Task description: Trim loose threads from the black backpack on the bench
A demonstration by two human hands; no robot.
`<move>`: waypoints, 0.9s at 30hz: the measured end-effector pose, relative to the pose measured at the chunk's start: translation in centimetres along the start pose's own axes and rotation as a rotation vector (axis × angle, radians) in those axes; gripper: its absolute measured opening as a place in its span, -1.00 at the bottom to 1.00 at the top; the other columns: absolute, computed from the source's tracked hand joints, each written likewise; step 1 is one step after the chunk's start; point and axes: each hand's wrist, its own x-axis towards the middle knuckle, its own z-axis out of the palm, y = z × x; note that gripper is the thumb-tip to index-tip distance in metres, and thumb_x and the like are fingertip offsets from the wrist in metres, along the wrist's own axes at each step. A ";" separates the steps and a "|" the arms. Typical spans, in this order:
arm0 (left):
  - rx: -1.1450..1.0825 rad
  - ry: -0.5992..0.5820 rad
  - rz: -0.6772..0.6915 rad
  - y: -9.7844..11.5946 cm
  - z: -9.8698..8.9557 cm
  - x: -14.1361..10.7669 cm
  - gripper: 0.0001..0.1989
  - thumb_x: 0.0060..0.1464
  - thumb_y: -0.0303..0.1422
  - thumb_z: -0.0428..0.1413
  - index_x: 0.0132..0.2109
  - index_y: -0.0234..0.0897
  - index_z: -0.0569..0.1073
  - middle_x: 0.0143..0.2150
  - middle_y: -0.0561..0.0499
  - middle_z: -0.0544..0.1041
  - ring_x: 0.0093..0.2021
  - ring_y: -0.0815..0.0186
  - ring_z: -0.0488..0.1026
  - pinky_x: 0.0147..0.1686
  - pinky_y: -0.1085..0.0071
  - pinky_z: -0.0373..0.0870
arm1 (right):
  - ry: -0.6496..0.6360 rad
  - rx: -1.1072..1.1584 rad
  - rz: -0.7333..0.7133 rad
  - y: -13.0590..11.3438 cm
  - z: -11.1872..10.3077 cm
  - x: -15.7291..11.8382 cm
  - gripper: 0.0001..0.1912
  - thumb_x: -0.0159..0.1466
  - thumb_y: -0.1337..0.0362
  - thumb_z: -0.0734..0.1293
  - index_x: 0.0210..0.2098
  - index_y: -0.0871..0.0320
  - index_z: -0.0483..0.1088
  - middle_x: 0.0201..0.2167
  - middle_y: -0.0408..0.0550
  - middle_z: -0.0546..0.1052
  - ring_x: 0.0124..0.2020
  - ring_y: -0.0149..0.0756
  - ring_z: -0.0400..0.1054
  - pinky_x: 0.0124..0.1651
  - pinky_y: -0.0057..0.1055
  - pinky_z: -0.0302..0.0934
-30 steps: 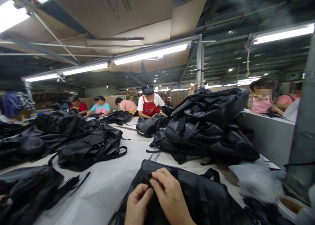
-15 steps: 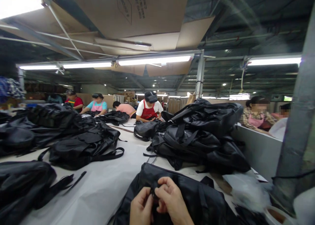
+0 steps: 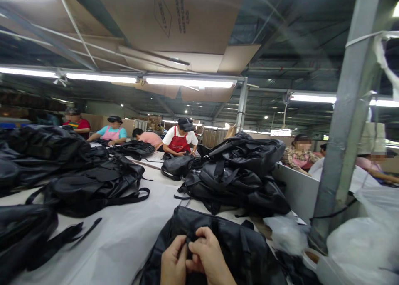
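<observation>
A black backpack (image 3: pixel 260 247) lies on the white-covered table (image 3: pixel 115 235) right in front of me. Both hands are over its near-left part, close together. My left hand (image 3: pixel 173 258) is closed, thumb and forefinger pinching a small black strap-like piece (image 3: pixel 188 238) on the backpack. My right hand (image 3: pixel 209 254) pinches at the same piece from the other side, with its fingers curled. The fingers and the dark material hide much of the piece, so its exact kind is unclear.
A tall pile of black backpacks (image 3: pixel 233 172) stands beyond mine, and more bags (image 3: pixel 93 185) lie to the left. On the right are clear plastic bags (image 3: pixel 358 243), a white tub (image 3: pixel 311 258), and a metal post (image 3: pixel 339 131). Several co-workers (image 3: pixel 179 141) sit or stand farther back.
The view has turned somewhat to the right, bringing more of the post and plastic bags into sight. Both hands keep their pinch on the backpack, with only slight finger movement.
</observation>
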 end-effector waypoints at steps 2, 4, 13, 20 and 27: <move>-0.006 0.006 0.008 -0.3 0.1 0.0 -0.75 0.12 -0.21 0.03 -0.31 -0.25 0.51 -0.39 0.02 0.51 -0.32 0.23 0.41 -0.27 0.48 0.30 | 0.054 0.012 -0.020 0.8 0.0 0.3 -0.55 -0.17 0.17 0.29 -0.28 0.08 0.13 -0.78 -0.40 0.24 -0.76 -0.48 0.07 -0.68 -0.48 0.20; 0.001 0.015 0.020 -0.7 0.1 0.1 -0.76 0.11 -0.22 0.04 -0.32 -0.25 0.51 -0.39 0.01 0.51 -0.32 0.23 0.42 -0.27 0.48 0.31 | 0.076 0.012 -0.046 1.5 0.0 0.7 -0.55 -0.17 0.15 0.29 -0.29 0.07 0.11 -0.79 -0.39 0.24 -0.78 -0.46 0.07 -0.73 -0.53 0.10; 0.040 0.040 0.124 -2.1 0.2 0.2 -0.72 0.11 -0.20 0.01 -0.23 -0.24 0.54 -0.54 0.06 0.45 -0.66 0.38 0.27 -0.63 0.51 0.20 | 0.119 0.112 -0.094 -0.5 1.4 0.1 -0.53 -0.16 0.06 0.41 -0.40 0.08 0.12 -0.74 -0.38 0.24 -0.69 -0.48 0.18 -0.60 -0.52 0.20; -0.003 0.078 0.021 -0.8 0.6 -0.2 -0.69 0.11 -0.13 0.01 -0.33 -0.26 0.49 -0.63 0.14 0.33 -0.70 0.42 0.24 -0.65 0.54 0.15 | -0.229 -0.249 -0.109 -2.3 -1.6 0.2 -0.47 -0.08 0.15 0.39 -0.13 0.21 0.30 -0.56 -0.28 0.37 -0.63 -0.41 0.32 -0.56 -0.48 0.24; -0.002 0.085 -0.025 -0.7 0.5 -0.1 -0.70 0.06 -0.14 0.03 -0.30 -0.28 0.50 -0.61 0.12 0.35 -0.69 0.42 0.25 -0.65 0.54 0.14 | -0.284 -0.477 -0.326 -1.7 -2.3 0.1 -0.63 0.06 0.28 0.28 -0.12 0.17 0.40 -0.48 -0.20 0.39 -0.54 -0.33 0.40 -0.48 -0.46 0.26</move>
